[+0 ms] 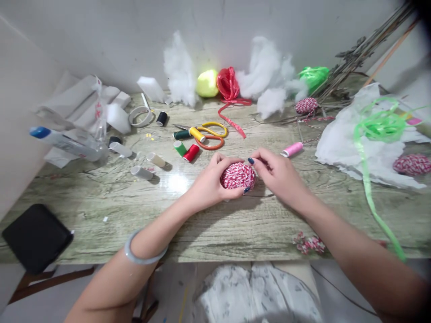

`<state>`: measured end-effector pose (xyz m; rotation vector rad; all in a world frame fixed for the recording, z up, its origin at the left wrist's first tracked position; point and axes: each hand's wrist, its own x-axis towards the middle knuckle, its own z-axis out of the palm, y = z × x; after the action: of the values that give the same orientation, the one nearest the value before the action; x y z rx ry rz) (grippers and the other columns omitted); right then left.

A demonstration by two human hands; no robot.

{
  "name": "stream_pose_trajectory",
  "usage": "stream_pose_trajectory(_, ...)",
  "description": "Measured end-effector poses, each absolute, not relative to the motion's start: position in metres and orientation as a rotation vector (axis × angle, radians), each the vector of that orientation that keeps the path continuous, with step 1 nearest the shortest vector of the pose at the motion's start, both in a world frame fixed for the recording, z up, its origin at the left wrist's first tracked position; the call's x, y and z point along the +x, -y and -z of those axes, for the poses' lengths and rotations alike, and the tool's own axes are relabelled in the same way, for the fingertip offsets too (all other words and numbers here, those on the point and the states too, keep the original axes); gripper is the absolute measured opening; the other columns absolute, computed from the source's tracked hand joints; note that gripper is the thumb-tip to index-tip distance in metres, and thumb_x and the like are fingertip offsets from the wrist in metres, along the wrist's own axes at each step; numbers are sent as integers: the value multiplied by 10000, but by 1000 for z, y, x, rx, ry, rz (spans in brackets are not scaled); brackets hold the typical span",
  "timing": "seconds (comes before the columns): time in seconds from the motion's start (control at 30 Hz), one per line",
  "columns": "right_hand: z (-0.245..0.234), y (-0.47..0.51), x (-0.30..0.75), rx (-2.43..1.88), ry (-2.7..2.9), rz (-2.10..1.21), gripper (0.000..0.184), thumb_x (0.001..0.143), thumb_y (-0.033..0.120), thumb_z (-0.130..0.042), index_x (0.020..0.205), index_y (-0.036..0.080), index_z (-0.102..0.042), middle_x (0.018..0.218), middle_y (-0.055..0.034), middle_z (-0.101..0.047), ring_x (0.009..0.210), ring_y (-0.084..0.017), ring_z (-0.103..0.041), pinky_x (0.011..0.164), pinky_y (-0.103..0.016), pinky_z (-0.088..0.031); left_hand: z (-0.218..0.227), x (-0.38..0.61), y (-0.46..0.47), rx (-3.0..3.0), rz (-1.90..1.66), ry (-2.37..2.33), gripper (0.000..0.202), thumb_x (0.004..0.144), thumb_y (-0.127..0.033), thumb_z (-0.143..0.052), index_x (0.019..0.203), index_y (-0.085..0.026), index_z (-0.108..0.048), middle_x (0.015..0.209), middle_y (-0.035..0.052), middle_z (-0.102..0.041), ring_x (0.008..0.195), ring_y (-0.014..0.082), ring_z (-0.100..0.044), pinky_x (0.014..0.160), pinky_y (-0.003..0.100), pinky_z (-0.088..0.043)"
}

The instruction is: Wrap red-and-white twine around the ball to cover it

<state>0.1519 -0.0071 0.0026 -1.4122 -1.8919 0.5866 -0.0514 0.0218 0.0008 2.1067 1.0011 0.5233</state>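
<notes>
A ball of red-and-white twisted string (237,176) is held just over the front middle of the wooden table. My left hand (213,178) wraps round its left side, thumb below and fingers along the top. At the ball's right end, my right hand (276,174) has thumb and forefinger pressed together; whatever sits in that pinch is too small to make out. Just beyond my right hand lies a pink thread spool (292,149). Red (191,153) and green (179,147) spools rest behind my left hand, beside scissors with orange and yellow handles (215,142).
White stuffing (262,67), a red ribbon bundle (228,84) and a yellow bundle (207,83) line the wall. Green ribbon (384,123) lies on white sheets at right, near dry stems (353,58). A glue bottle (67,142) and black box (37,237) are left.
</notes>
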Motion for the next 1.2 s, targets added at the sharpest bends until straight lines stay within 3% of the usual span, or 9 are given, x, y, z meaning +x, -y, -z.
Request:
stream_pose_trajectory(0.17,1,14,146,-1291,2100,-160,218,1007,245,-385,910,192,-573,821,-50,-658,737,-176,-585,664,-294,-384,7,-53,-25,2002,-645,-1042,585,737,-437,-760,1205,-217,-485,1188,84,-514,1117,269,-525,983,407,-433)
stream_pose_trajectory(0.4,7,17,139,-1138,2270,11,244,1014,210,-375,910,176,-594,788,-47,-660,711,-169,-584,635,-288,-385,13,-53,-35,1690,-848,-1004,615,677,-385,-814,1150,-189,-474,1176,78,-571,1103,240,-553,957,338,-445)
stream_pose_trajectory(0.53,8,18,136,-1069,2328,47,279,1015,203,-357,887,162,-601,784,-59,-666,705,-169,-589,617,-286,-372,17,-52,-36,1438,-900,-1018,642,678,-498,-787,1163,-209,-482,979,36,-597,749,143,-576,646,253,-479)
stream_pose_trajectory(0.6,10,18,137,-1072,2350,5,276,1009,202,-363,875,173,-603,780,-53,-668,702,-166,-592,614,-279,-370,18,-51,-36,1293,-894,-985,648,697,-575,-748,1175,-229,-481,863,2,-573,552,75,-474,461,195,-371)
stream_pose_trajectory(0.7,14,17,140,-1108,2368,-159,230,986,200,-407,886,189,-614,788,-44,-682,716,-169,-610,628,-269,-381,18,-50,-35,1104,-909,-930,616,704,-619,-718,1145,-244,-509,777,-20,-534,482,51,-401,374,162,-263)
stream_pose_trajectory(0.87,16,11,147,-1183,2205,-607,182,914,148,-473,939,197,-647,865,-47,-725,755,-181,-650,676,-268,-419,11,-57,-35,1136,-906,-808,628,665,-672,-695,1090,-223,-582,882,38,-622,618,116,-545,478,213,-424)
stream_pose_trajectory(0.93,14,7,150,-1214,2132,-713,169,899,156,-478,893,190,-643,828,-47,-714,733,-186,-637,656,-270,-411,7,-60,-34,1279,-848,-711,594,676,-619,-720,1076,-196,-602,1014,76,-645,813,176,-620,677,283,-522)
stream_pose_trajectory(1.03,11,2,154,-1306,2022,-815,151,909,207,-478,851,183,-615,778,-38,-683,695,-180,-603,637,-273,-395,0,-61,-31,1505,-693,-645,535,693,-461,-770,1114,-185,-586,1147,91,-617,1030,224,-606,919,342,-493)
stream_pose_trajectory(1.2,8,-3,157,-1454,1815,-876,196,946,308,-457,810,199,-544,619,31,-549,582,-135,-502,582,-252,-349,-2,-58,-24,1693,-538,-798,587,682,-353,-802,1157,-209,-491,1130,68,-593,990,215,-599,855,345,-501)
